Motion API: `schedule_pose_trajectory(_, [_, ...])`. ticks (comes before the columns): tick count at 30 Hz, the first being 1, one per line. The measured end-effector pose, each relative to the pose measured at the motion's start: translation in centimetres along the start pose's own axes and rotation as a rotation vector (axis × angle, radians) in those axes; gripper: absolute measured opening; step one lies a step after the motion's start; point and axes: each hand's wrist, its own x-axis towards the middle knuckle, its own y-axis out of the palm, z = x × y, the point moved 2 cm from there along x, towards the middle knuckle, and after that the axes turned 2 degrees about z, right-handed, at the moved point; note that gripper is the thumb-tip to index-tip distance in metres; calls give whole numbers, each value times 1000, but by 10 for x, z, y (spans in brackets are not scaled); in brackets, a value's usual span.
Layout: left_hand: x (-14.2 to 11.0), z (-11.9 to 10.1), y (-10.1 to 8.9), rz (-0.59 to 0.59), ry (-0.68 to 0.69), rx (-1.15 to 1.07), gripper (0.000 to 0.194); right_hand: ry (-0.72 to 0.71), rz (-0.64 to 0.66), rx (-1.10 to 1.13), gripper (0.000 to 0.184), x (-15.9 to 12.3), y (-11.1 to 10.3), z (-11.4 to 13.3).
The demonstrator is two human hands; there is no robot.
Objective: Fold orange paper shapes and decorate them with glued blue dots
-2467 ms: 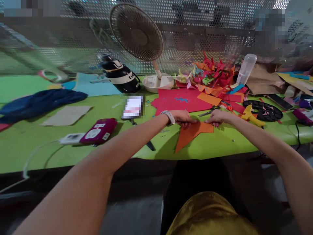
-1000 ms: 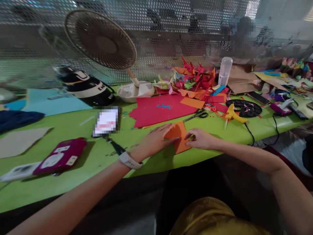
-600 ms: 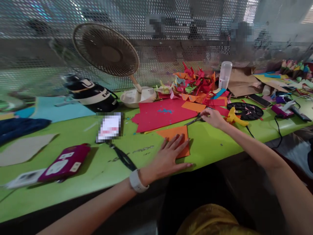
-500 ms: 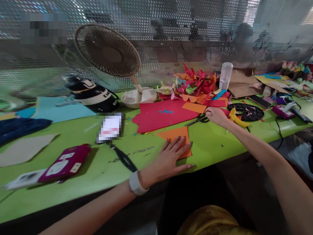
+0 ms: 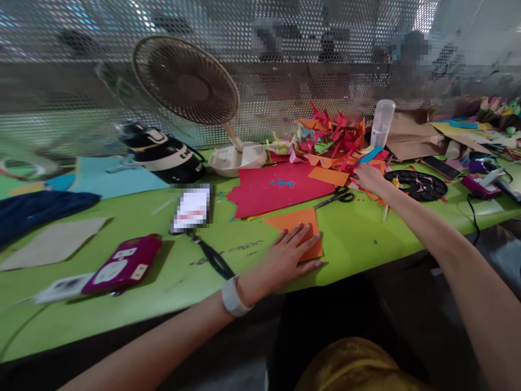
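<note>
My left hand (image 5: 287, 258) lies flat with fingers spread on an orange folded sheet of paper (image 5: 291, 218), near the table's front edge. A pale watch sits on that wrist. My right hand (image 5: 369, 179) reaches to the front of the paper pile, its fingers bent and close together by the red and orange paper strips (image 5: 373, 165). Whatever its fingertips grip is hidden. Left of it, black scissors (image 5: 344, 197) rest on the table beside a large red sheet (image 5: 280, 190) with tiny blue scraps and an orange strip (image 5: 328, 175) at its corner.
Behind are a fan (image 5: 187, 81), a black bottle (image 5: 166, 155), a heap of folded paper (image 5: 325, 133) and a clear bottle (image 5: 383, 124). To the left lie a lanyard card (image 5: 191, 207) and a purple device (image 5: 122, 266). A round black tray (image 5: 431, 185) is at right.
My right hand has moved away from the scissors, up and back to the paper strips. The yellow banana-shaped thing by it is now mostly hidden. My left hand stays on the orange sheet.
</note>
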Motion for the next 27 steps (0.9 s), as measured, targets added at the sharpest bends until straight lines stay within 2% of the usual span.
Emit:
schedule_pose_trajectory(5, [8,6,1,8,-14,-18,75,-23,-6,-50,33,1,1,1])
schedule_pose_trajectory(8, [12,8,3,-9,-10,34,66,-32,6,-61,34,-3,0,5])
schedule_pose_trajectory(12, [9,4,-2,-61,87,113,45,-53,-3,-75,36,-6,-5,6])
schedule_pose_trajectory(15, [2,-3,-10,-84,166,112,43,-36,-8,-87,39,-6,-7,4])
schedule_pose_trajectory(17, [-5,-5,-16,-103,169,101,42,-11,-4,-95,41,-5,-5,2])
schedule_pose_trajectory(21, [-20,-1,-31,-222,96,69,47,32,-28,-111,40,-5,-5,1])
schedule_pose_trajectory(25, [-29,16,-50,-324,-39,41,45,60,-100,-102,35,-9,-14,1])
schedule_pose_trajectory(27, [-30,28,-62,-426,-146,29,38,78,-138,-85,37,-11,-22,1])
